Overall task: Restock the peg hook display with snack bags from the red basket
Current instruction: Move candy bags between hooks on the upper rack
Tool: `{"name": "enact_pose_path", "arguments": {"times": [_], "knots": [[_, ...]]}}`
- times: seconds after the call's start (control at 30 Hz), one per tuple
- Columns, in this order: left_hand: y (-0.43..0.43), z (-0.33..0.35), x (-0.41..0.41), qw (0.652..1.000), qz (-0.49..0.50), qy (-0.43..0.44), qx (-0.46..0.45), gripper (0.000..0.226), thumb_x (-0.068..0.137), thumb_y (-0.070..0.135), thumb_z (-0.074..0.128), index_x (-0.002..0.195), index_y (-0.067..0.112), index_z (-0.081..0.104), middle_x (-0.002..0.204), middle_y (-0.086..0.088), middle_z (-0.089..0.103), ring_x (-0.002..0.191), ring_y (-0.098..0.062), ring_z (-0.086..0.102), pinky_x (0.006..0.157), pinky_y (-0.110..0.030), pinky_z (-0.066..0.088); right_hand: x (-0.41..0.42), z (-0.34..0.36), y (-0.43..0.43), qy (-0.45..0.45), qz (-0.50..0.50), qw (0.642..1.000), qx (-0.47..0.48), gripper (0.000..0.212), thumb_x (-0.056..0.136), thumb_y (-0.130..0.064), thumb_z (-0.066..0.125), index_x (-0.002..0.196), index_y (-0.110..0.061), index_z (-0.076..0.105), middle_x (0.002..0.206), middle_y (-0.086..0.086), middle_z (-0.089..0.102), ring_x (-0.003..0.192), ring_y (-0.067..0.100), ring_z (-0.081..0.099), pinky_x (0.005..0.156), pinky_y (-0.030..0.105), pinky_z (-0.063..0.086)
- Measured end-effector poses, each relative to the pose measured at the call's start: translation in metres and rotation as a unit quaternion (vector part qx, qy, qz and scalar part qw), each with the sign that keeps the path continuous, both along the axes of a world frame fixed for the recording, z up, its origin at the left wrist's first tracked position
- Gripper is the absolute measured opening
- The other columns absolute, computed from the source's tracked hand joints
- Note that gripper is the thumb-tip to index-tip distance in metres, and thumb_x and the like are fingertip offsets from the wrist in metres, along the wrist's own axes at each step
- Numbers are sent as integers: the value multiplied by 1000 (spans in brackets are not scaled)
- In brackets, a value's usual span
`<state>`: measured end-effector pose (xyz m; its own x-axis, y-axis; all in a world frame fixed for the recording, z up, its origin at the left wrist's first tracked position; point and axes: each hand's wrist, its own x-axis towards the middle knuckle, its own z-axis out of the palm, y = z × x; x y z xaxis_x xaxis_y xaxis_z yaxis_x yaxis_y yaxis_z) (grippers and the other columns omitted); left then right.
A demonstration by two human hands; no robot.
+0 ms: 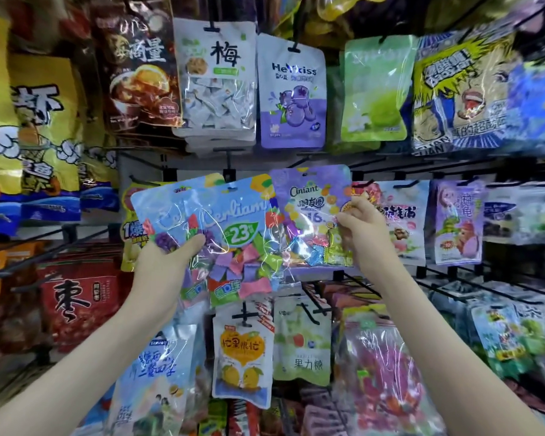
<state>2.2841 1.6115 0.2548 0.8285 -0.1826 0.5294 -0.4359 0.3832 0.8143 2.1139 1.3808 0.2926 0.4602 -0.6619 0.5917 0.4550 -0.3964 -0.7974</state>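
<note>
Two bare arms reach up from the bottom. The left hand (170,259) grips the blue candy bags (230,212), two of them, one partly over the other. Its thumb lies on the front and the fingers are curled behind. The bags are tilted and full of small pink, purple and green sweets.

The right hand (362,225) pinches the right edge of a purple candy bag (309,199). This bag is just beside the blue ones and their edges overlap. I cannot tell if its top hole is on a hook.

Behind the hands is the peg hook display (453,163), a wall of black bars and hooks with snack bags hanging in rows. Low down, between the arms, hangs a bag with yellow fruit (243,350). To the left is a red bag (79,297). In the row above the hands hang a white bag (216,83), a blueberry bag (291,99) and a green bag (373,89), side by side. Big yellow bags (44,121) hang far to the left.
</note>
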Motion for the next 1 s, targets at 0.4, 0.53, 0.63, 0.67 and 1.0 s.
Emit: {"name": "enact_pose_path", "arguments": {"times": [0.4, 0.53, 0.63, 0.67, 1.0], "knots": [[11, 0, -4, 999, -30, -18, -32, 19, 84, 15, 71, 95, 17, 55, 88, -7, 54, 76, -21, 49, 53, -23, 50, 9, -2, 12, -1, -38, 989, -145, 60, 91, 10, 37, 106, -47, 49, 117, -15, 51, 61, 7, 45, 45, 14, 36], [16, -2, 4, 999, -37, -25, -15, 31, 83, 24, 73, 100, 24, 48, 95, -4, 48, 84, -20, 44, 67, -34, 46, 7, 1, 11, -8, -40, 977, -210, 72, 92, 11, 34, 122, -53, 45, 123, -27, 48, 66, 8, 49, 45, 20, 37], [18, -3, 7, 999, -44, -24, -8, 34, 81, 27, 74, 101, 24, 46, 97, -4, 48, 87, -20, 44, 76, -42, 42, 5, 4, 14, -1, -45, 962, -268, 74, 93, 10, 35, 128, -55, 37, 128, -22, 46, 58, 1, 42, 48, 17, 37], [17, -3, 7, 998, -50, -28, -11, 34, 82, 26, 74, 100, 24, 46, 96, -5, 48, 85, -21, 44, 74, -42, 44, 3, 6, 14, 4, -45, 959, -279, 73, 93, 10, 34, 129, -53, 35, 129, -14, 45, 53, 4, 39, 47, 18, 36], [10, 3, -1, 999, -35, -30, -10, 27, 82, 21, 73, 93, 4, 56, 84, -8, 48, 68, -17, 43, 46, -18, 48, -5, 10, 2, 105, -130, 935, -314, 84, 82, 24, 25, 115, -50, 48, 106, -1, 38, 106, 14, 40, 97, 30, 38]]}}
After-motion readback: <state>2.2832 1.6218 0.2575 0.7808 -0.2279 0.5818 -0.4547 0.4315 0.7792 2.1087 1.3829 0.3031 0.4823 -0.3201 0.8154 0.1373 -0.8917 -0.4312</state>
